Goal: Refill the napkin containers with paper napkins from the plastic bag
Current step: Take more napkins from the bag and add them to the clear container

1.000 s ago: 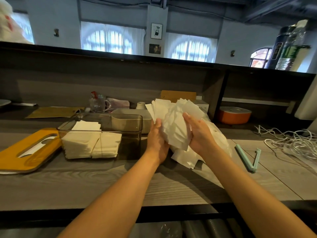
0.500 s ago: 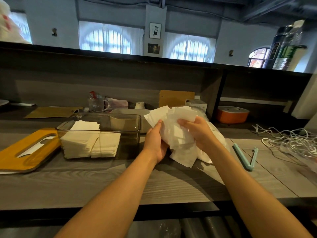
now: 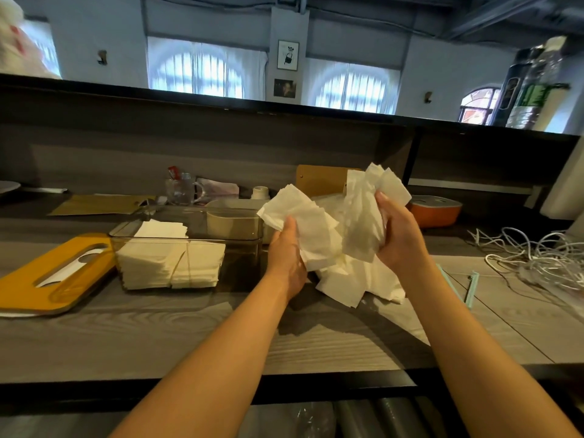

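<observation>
My left hand grips a fanned bunch of white paper napkins, and my right hand grips a second bunch held a little higher. Below them a loose pile of napkins lies on the clear plastic bag, whose outline is hard to make out. Left of my hands stands the smoky transparent napkin container, with two stacks of napkins in its left half. Its yellow lid with a slot lies on the counter further left.
A beige container stands behind the transparent one. At the back are a glass mug, a small white jar and an orange box. A teal bag clip and tangled white cables lie at the right.
The single bunch held between both hands has been pulled apart into two; my right hand rose and moved right with its share, my left hand keeps the other.
</observation>
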A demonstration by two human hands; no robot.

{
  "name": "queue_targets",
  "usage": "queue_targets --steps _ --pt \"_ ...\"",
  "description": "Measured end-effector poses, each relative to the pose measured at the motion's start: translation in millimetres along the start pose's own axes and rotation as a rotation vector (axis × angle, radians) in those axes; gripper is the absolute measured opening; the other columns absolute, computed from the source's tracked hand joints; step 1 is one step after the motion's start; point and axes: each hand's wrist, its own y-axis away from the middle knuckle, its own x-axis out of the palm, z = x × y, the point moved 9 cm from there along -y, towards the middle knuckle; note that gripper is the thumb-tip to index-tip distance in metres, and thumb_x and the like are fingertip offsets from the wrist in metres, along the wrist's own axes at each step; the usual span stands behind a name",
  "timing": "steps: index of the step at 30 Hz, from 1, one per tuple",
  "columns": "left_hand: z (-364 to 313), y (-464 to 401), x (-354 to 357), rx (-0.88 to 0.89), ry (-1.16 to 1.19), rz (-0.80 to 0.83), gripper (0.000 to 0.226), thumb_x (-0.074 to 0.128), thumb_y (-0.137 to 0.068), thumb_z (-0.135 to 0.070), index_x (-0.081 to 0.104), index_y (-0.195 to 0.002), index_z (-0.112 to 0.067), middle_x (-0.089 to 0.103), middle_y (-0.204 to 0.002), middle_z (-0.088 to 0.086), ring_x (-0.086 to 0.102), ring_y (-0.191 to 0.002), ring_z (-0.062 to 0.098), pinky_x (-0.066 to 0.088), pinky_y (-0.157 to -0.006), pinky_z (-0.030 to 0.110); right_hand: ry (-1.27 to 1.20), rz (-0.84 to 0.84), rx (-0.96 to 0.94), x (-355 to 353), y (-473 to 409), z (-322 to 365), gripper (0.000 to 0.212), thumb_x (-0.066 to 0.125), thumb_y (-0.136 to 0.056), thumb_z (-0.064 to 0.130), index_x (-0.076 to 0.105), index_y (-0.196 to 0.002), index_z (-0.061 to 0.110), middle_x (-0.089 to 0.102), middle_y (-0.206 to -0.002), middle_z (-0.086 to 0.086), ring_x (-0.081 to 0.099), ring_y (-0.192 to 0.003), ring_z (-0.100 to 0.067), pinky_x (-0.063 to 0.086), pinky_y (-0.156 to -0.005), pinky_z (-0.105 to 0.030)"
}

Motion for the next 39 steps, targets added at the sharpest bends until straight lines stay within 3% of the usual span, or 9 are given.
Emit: queue_targets --steps 4,10,16,19,21,25,31,34,39 --pt "0 1 5 0.002 0.080 0.050 0.042 0.046 -0.103 -0.042 0.050 -0.140 -0.022 0.068 -0.125 0.009 0.067 -0.110 0.030 0.058 -0.084 0.046 0.207 -0.012 0.069 16 5 -20 0.030 0.064 -0.092 0.030 0.057 -0.121 0.021 0.065 -0.114 -0.006 0.065 -0.102 -0.024 0.057 -0.079 -0.043" --pt "4 -1 3 -0.030 -0.029 0.027 0.041 0.045 -0.100 -0.051 0.054 -0.134 -0.030 0.070 -0.119 0.008 0.069 -0.106 0.030 0.057 -0.087 0.053 0.492 -0.029 0.071 26 5 -42 0.024 0.066 -0.092 0.024 0.059 -0.115 0.023 0.065 -0.111 0.000 0.061 -0.106 -0.023 0.049 -0.097 -0.046" --pt "10 0 7 -0.083 0.011 0.053 0.049 0.042 -0.099 -0.058 0.056 -0.133 -0.026 0.071 -0.119 0.010 0.068 -0.108 0.030 0.054 -0.094 0.054 0.619 -0.057 0.030 13 0 -27 0.020 0.070 -0.089 0.024 0.062 -0.106 0.029 0.066 -0.108 0.000 0.063 -0.101 -0.024 0.054 -0.088 -0.048" --pt "9 -1 -1 -0.089 0.065 -0.012 0.048 0.044 -0.100 -0.054 0.057 -0.132 -0.022 0.071 -0.118 0.010 0.067 -0.108 0.030 0.055 -0.093 0.051 0.643 -0.070 0.035 8 -1 -22 0.015 0.069 -0.089 0.023 0.063 -0.102 0.026 0.066 -0.103 0.000 0.062 -0.097 -0.022 0.054 -0.080 -0.038" --pt "5 -1 -4 -0.073 0.112 -0.038 0.047 0.046 -0.100 -0.051 0.055 -0.135 -0.020 0.070 -0.119 0.011 0.067 -0.108 0.031 0.056 -0.090 0.050 0.604 -0.094 0.040 4 -1 -16 0.015 0.069 -0.090 0.023 0.063 -0.104 0.024 0.064 -0.099 0.001 0.060 -0.095 -0.021 0.049 -0.068 -0.032" --pt "5 1 -4 -0.078 0.096 -0.038 0.043 0.048 -0.100 -0.048 0.052 -0.134 -0.021 0.068 -0.120 0.011 0.066 -0.108 0.030 0.056 -0.092 0.049 0.389 -0.145 0.118 -2 1 -19 0.030 0.069 -0.089 0.029 0.057 -0.116 0.027 0.058 -0.109 -0.001 0.056 -0.100 -0.023 0.051 -0.061 -0.038" --pt "6 2 -3 -0.077 0.041 -0.040 0.039 0.050 -0.101 -0.040 0.053 -0.135 -0.022 0.067 -0.120 0.009 0.066 -0.106 0.029 0.058 -0.084 0.045 0.498 -0.150 0.040 -2 -1 -16 0.019 0.067 -0.092 0.030 0.056 -0.107 0.029 0.058 -0.103 0.004 0.056 -0.095 -0.018 0.045 -0.080 -0.039" --pt "5 3 -1 -0.060 -0.047 -0.047 0.037 0.050 -0.102 -0.038 0.051 -0.135 -0.020 0.066 -0.119 0.008 0.066 -0.107 0.028 0.055 -0.094 0.050 0.588 -0.095 0.108 0 0 -20 0.015 0.072 -0.087 0.031 0.057 -0.089 0.031 0.061 -0.098 0.002 0.059 -0.094 -0.019 0.052 -0.082 -0.041" --pt "3 6 -4 -0.049 -0.086 -0.081 0.041 0.051 -0.102 -0.035 0.046 -0.139 -0.019 0.064 -0.120 0.008 0.065 -0.104 0.026 0.057 -0.087 0.044 0.603 -0.145 0.091 -7 1 -14 0.034 0.075 -0.083 0.032 0.061 -0.112 0.019 0.064 -0.110 -0.007 0.062 -0.100 -0.024 0.055 -0.089 -0.048"
